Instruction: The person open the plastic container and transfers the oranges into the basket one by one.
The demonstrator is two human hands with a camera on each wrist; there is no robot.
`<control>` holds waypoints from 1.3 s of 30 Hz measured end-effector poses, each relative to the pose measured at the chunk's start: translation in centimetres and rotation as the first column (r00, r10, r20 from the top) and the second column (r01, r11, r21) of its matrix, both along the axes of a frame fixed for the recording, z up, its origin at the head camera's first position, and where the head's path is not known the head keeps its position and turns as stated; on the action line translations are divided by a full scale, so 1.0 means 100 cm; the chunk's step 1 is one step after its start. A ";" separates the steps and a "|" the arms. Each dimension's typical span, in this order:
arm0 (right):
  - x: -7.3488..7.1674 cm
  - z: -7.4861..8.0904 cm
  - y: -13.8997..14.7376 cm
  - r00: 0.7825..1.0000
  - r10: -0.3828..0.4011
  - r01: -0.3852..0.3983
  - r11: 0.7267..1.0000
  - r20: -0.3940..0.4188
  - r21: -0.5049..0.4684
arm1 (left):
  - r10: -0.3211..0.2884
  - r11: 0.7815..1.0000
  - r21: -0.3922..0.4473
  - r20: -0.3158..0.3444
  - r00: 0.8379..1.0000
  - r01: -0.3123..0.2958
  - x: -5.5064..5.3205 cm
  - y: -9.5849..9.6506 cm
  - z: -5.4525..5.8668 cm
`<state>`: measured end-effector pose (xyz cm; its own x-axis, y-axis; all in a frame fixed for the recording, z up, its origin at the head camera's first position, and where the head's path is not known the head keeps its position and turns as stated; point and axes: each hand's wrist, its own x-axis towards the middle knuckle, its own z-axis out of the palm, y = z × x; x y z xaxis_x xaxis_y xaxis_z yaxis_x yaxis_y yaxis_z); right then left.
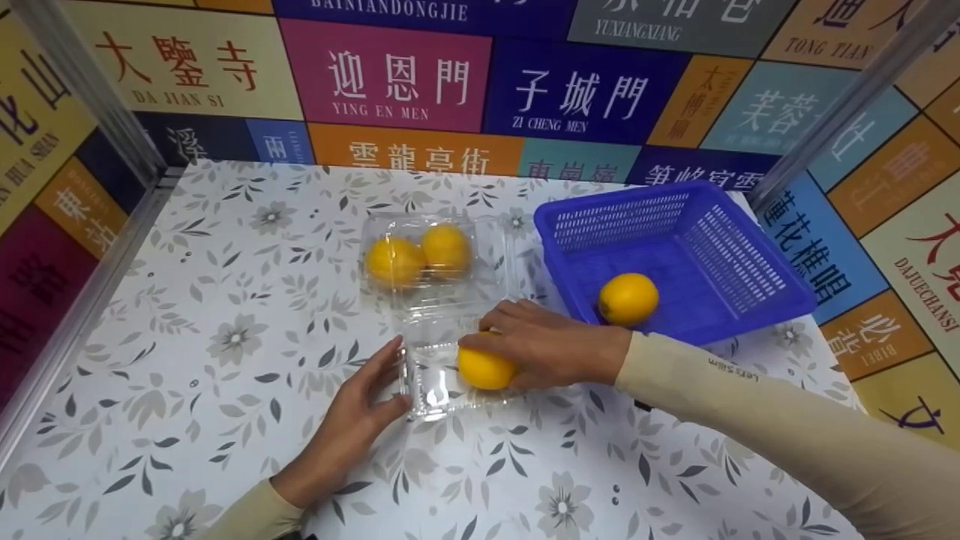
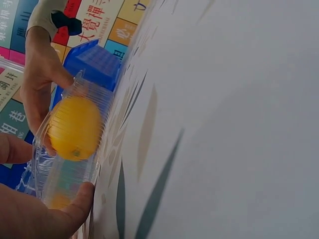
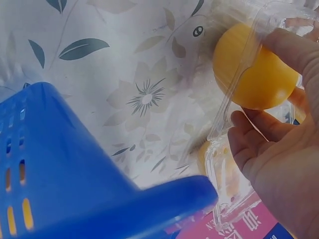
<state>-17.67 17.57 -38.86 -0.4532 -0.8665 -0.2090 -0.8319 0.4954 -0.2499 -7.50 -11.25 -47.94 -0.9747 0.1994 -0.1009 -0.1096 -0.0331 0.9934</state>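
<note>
My right hand grips a yellow lemon inside the near part of a clear plastic container. In the right wrist view, fingers and thumb lie around the lemon, behind a clear rim. At the container's left end, my left hand holds the plastic between thumb and fingers. The left wrist view shows the lemon through the ribbed clear wall, with the left thumb at the lower edge. Just behind, two more lemons sit within clear plastic.
To the right stands a blue-purple plastic basket with slotted walls and one lemon in it. A flower-patterned cloth covers the table. Panels with printed lettering rise at the back and both sides.
</note>
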 end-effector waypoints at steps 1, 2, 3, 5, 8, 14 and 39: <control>0.000 0.000 0.000 1.000 -0.001 0.001 1.000 -0.006 -0.003 | 0.000 1.000 0.001 0.000 1.000 0.000 0.000 0.000 0.000; 0.000 0.000 0.000 1.000 -0.002 0.001 1.000 -0.009 -0.007 | 0.000 1.000 0.002 0.001 1.000 0.000 0.000 0.000 0.000; 0.000 -0.001 0.000 1.000 -0.003 0.003 1.000 -0.012 -0.008 | -0.001 1.000 0.001 0.003 1.000 0.001 0.000 0.000 0.000; 0.000 -0.001 0.000 1.000 -0.005 0.005 1.000 -0.014 -0.013 | 0.000 1.000 -0.006 0.007 1.000 0.000 -0.001 0.000 0.000; 0.000 -0.002 0.000 1.000 -0.002 0.001 1.000 -0.025 -0.020 | -0.001 1.000 -0.015 0.020 1.000 0.002 -0.001 0.000 0.000; 0.001 -0.004 0.000 0.999 0.000 -0.001 1.000 -0.049 -0.016 | -0.011 1.000 -0.016 0.034 0.999 0.012 -0.001 0.000 0.000; 0.000 0.010 -0.001 0.996 -0.024 0.019 0.998 -0.084 -0.064 | 0.009 1.000 -0.022 0.026 1.000 -0.009 -0.001 0.001 0.002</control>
<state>-17.66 17.50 -37.86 -0.4857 -0.8666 -0.1145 -0.8407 0.4990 -0.2103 -7.60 -11.11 -47.74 -0.9735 0.1882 -0.1301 -0.1349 -0.0127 0.9908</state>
